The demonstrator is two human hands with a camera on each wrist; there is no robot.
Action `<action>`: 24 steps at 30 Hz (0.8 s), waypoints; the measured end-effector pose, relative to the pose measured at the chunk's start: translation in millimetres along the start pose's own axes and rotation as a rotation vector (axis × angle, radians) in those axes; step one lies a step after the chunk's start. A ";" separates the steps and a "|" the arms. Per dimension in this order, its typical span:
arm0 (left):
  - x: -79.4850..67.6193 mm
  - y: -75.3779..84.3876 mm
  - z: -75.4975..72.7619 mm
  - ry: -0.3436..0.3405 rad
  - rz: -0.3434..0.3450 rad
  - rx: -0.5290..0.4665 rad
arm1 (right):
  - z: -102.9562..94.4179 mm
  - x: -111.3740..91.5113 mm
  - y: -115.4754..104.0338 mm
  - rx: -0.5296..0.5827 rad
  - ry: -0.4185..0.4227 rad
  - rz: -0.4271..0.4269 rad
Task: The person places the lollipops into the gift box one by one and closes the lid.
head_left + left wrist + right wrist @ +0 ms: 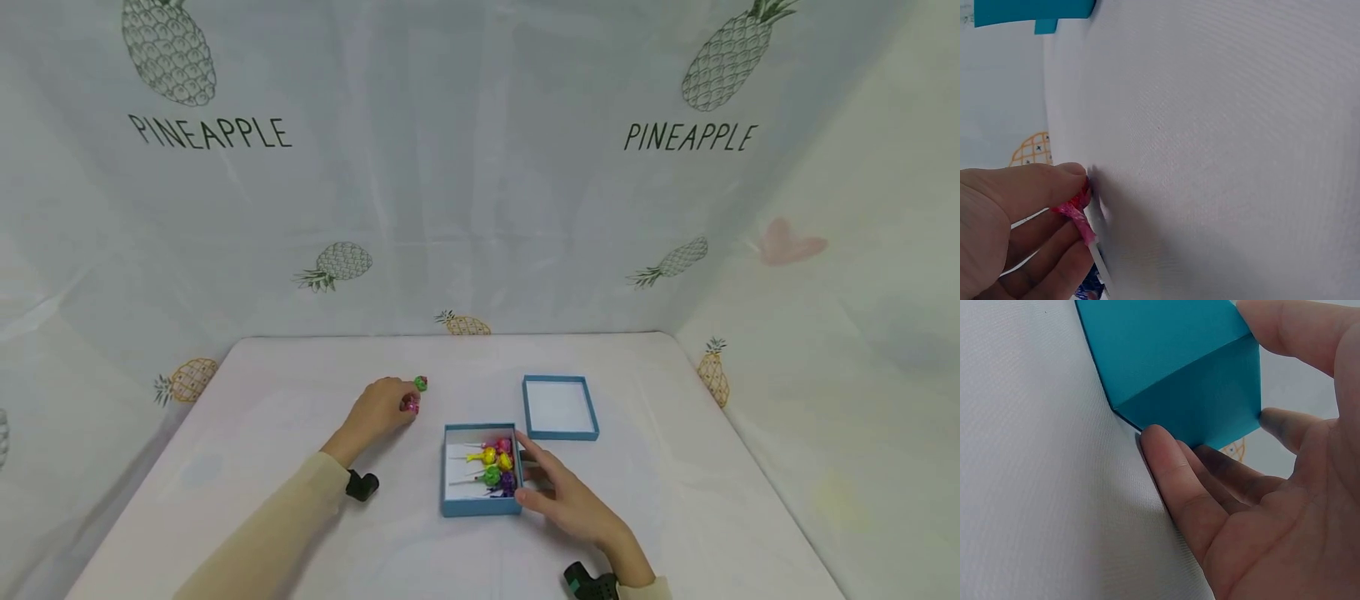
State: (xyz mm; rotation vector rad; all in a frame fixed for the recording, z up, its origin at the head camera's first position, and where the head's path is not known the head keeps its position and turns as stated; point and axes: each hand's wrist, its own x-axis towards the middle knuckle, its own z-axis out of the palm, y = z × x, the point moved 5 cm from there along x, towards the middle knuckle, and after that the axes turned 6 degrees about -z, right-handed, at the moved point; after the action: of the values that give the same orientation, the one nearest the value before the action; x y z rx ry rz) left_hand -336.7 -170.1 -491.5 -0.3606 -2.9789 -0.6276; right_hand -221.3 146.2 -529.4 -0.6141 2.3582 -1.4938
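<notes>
My left hand pinches a pink-wrapped lollipop between thumb and fingers, its white stick pointing down along the table. Just beyond that hand lies a green and red lollipop. Partly hidden below the fingers in the left wrist view is a dark blue wrapped thing. A blue open box with a white inside holds several lollipops in pink, yellow, green and purple, sticks toward the left. Against the box's right wall rests my right hand, thumb near the front corner and fingers loosely extended along the side.
Behind and to the right of the box lies its blue-rimmed lid, white inside facing up. A white cloth covers the table. Pineapple-printed curtains stand around the back and sides.
</notes>
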 end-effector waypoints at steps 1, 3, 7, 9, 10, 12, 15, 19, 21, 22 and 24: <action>-0.2 0.3 -0.4 0.001 0.004 -0.001 | -0.3 -0.2 0.0 0.000 0.000 0.000; -1.3 0.8 -1.4 0.000 0.002 -0.013 | -0.6 -0.4 0.2 0.002 -0.001 0.000; -4.2 5.9 -8.6 0.007 0.007 -0.043 | -0.6 -0.4 -0.5 0.006 -0.004 -0.004; -5.4 10.9 -14.1 0.014 0.021 -0.049 | -1.0 -0.3 -0.9 0.006 -0.002 -0.004; -6.2 14.0 -17.2 0.017 0.033 -0.052 | -0.9 -0.2 -0.9 0.004 -0.001 -0.005; -8.3 20.6 -22.8 0.022 0.055 -0.048 | -0.7 0.1 -0.9 0.004 0.001 -0.006; -12.3 31.2 -29.4 0.018 0.077 -0.039 | -0.6 0.3 -0.9 0.003 -0.001 -0.007; -18.5 46.9 -35.2 0.009 0.102 -0.040 | -0.8 0.5 -2.0 0.004 -0.007 -0.023; -21.8 55.3 -37.8 0.007 0.121 -0.049 | -1.2 0.4 -3.0 0.005 -0.009 -0.032; -23.5 59.4 -39.1 0.008 0.130 -0.050 | -1.5 0.4 -3.4 0.006 -0.009 -0.036; -27.1 67.5 -41.5 0.010 0.147 -0.059 | -2.0 0.5 -3.8 0.010 -0.008 -0.037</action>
State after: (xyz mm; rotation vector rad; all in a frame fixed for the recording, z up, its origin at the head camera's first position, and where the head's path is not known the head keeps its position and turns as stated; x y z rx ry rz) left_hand -292.9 -132.7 -430.7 -0.5724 -2.8950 -0.6990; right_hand -221.8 146.1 -525.1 -0.6639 2.3443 -1.5142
